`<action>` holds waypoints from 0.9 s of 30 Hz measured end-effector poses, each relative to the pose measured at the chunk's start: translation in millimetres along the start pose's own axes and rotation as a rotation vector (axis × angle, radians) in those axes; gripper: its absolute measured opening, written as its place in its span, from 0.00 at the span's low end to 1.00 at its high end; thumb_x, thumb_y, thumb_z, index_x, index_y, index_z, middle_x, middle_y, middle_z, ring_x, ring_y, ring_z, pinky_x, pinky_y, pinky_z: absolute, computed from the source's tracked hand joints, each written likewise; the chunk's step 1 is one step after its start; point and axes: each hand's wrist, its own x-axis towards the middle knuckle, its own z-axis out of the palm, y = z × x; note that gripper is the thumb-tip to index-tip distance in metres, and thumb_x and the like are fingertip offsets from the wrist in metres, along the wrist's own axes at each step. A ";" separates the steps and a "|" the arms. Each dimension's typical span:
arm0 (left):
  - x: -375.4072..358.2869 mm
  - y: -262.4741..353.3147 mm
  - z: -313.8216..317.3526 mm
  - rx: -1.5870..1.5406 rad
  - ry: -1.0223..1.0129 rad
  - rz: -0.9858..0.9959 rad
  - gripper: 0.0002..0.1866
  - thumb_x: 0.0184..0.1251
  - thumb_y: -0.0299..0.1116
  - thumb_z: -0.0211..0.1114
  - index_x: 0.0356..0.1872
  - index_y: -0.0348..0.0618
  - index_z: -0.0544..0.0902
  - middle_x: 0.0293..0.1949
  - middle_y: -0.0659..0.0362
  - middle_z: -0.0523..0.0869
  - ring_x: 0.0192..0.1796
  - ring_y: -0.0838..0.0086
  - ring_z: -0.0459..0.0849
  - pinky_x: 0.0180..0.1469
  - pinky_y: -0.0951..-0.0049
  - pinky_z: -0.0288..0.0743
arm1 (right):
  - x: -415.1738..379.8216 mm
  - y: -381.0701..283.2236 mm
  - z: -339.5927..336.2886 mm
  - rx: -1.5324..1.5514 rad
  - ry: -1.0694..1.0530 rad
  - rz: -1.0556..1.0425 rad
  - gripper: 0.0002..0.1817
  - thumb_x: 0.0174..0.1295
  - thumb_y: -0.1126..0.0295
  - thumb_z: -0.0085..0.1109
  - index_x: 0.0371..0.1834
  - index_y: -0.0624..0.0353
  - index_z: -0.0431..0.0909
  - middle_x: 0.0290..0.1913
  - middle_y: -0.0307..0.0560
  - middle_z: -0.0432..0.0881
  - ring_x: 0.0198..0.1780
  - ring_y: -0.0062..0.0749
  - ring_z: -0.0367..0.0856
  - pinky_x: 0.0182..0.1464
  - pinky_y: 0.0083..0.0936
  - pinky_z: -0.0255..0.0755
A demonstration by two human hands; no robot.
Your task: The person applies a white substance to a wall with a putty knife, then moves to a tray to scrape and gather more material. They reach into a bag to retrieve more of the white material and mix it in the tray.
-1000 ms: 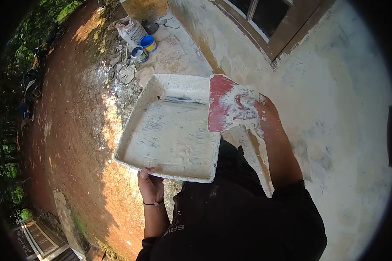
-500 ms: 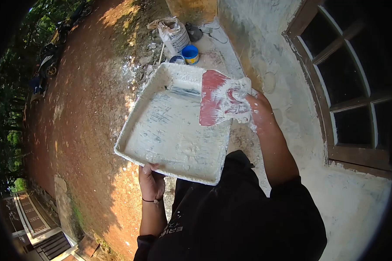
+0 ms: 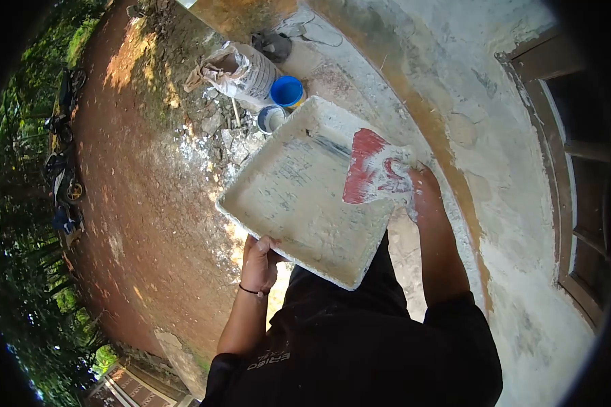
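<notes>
A shallow square tray [image 3: 285, 210], smeared inside with whitish plaster, is held in front of my body. My left hand [image 3: 259, 264] grips its near-left edge, thumb over the rim and the other fingers hidden underneath. In my right hand [image 3: 424, 193] is a red plastic scraper [image 3: 365, 166], its handle end thickly caked with white paste. The scraper's broad blade overlaps the right side of the tray in this view. White smears also cover the fingers of my right hand.
Ahead on the ground stand an open sack [image 3: 248, 74], a blue bucket [image 3: 287, 91] and a smaller pail [image 3: 271, 119] with whitish contents. A plastered wall [image 3: 468, 129] with a wooden-framed window [image 3: 557, 156] runs along the right. Motorbikes [image 3: 66, 183] are parked far left beyond the dirt yard [image 3: 142, 224].
My view has turned and moved nearer to the sack and buckets. The tray is tilted more clockwise; both hands keep their holds, and the scraper stays over the tray's right side.
</notes>
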 end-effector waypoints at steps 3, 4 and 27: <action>24.1 18.5 -10.1 0.114 -0.014 -0.074 0.26 0.47 0.27 0.57 0.52 0.36 0.67 0.40 0.54 0.79 0.37 0.67 0.83 0.35 0.67 0.83 | 13.1 16.9 21.1 -0.001 0.112 -0.007 0.16 0.56 0.74 0.50 0.48 0.68 0.73 0.41 0.46 0.80 0.40 0.28 0.79 0.45 0.24 0.72; 31.8 19.2 -12.0 0.154 -0.021 -0.106 0.26 0.46 0.27 0.56 0.53 0.37 0.67 0.40 0.54 0.79 0.38 0.67 0.82 0.36 0.67 0.83 | 17.8 19.7 20.9 -0.079 0.150 0.004 0.15 0.56 0.74 0.50 0.47 0.67 0.74 0.40 0.45 0.80 0.39 0.27 0.79 0.43 0.23 0.72; 319.6 -230.4 -76.7 0.476 -0.175 -0.495 0.23 0.56 0.21 0.59 0.55 0.36 0.66 0.48 0.52 0.78 0.51 0.61 0.79 0.51 0.60 0.79 | 180.2 260.5 -92.2 0.429 0.593 0.119 0.18 0.57 0.76 0.49 0.51 0.70 0.69 0.44 0.49 0.79 0.43 0.29 0.78 0.45 0.25 0.72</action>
